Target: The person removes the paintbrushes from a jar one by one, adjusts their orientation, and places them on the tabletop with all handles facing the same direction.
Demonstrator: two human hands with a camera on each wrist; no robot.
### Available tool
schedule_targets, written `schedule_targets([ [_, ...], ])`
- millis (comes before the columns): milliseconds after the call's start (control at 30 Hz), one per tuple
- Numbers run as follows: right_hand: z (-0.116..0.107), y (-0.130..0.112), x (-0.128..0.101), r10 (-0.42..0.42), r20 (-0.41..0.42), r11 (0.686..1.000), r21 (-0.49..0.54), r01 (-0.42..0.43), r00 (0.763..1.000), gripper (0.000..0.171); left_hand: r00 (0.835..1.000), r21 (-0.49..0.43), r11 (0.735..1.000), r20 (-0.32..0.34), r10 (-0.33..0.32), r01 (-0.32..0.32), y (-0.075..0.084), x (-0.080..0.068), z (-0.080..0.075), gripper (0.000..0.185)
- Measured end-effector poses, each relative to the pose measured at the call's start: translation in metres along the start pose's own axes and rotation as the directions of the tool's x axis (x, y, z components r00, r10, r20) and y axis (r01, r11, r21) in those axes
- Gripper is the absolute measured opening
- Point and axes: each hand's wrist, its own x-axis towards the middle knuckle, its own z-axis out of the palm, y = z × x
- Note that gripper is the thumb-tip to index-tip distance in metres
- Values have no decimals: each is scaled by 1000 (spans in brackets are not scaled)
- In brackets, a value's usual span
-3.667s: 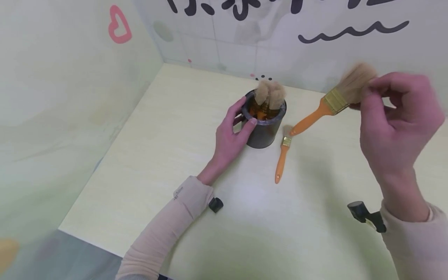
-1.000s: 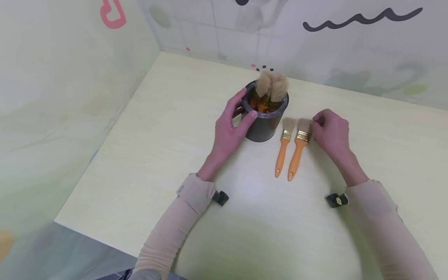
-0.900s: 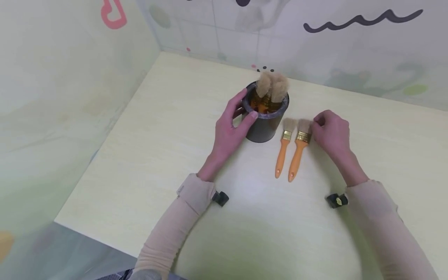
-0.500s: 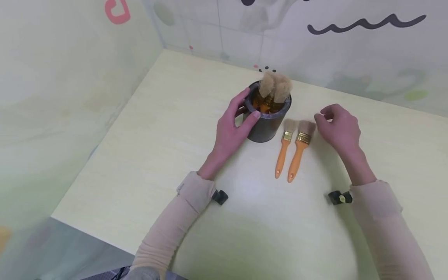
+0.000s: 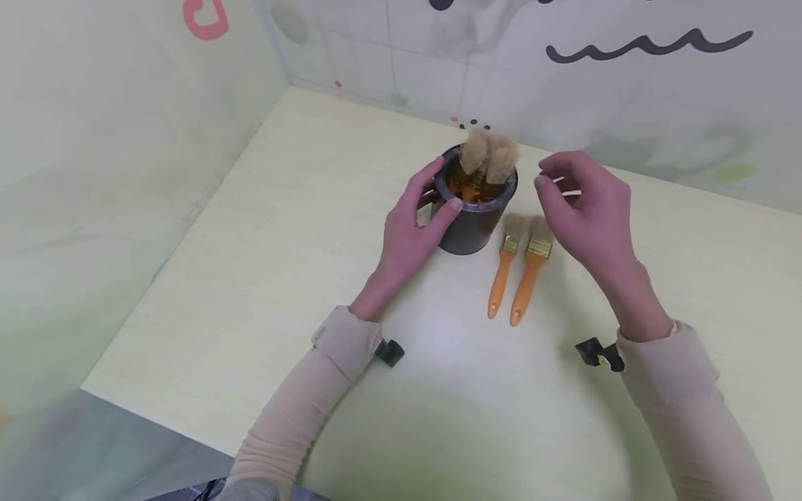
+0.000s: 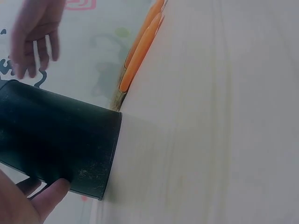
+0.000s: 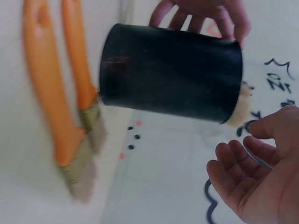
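The left hand (image 5: 410, 233) is wrapping its grip around the dark pot (image 5: 474, 224), which is standing on the tabletop (image 5: 282, 264) holding brushes. Just right of it, two orange-handled brushes (image 5: 516, 268) are lying side by side. The right hand (image 5: 585, 209) is hovering above them, grip released and empty.

No word, brand, label or number is showing clearly enough to be read. The wall (image 5: 626, 104) beyond the fingertips of the right hand (image 5: 589, 209) is carrying only painted marks: a dark wavy line (image 5: 648, 45) running above and past those fingers, cut-off bottoms of dark characters (image 5: 441, 3) at the top edge, too cropped to make out, and part of a pink heart outline (image 5: 205, 17) up and away from the left hand (image 5: 410, 233). The black pot (image 5: 477, 216) under the left fingers is showing no print.
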Motion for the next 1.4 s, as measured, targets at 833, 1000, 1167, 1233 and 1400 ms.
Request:
schedule_targets([
  [833,6,-16,21,-132,103,987,-74,140,986,27,999,9,1000,47,-20,19,21,-1,7,55],
  [1000,9,-12,21,-233,-6,972,-33,233,972,15,999,2,1000,39,-15,15,21,-1,8,54],
  [1167,10,-9,21,-310,-61,951,-22,309,949,10,999,4,1000,39,-8,8,21,-2,9,54],
  [1233,10,-8,22,-325,-65,946,-32,324,943,10,999,2,1000,39,-2,2,21,-2,9,54],
  [1400,9,-9,22,-322,-75,947,-27,321,944,10,999,3,1000,42,-1,0,20,-1,9,54],
])
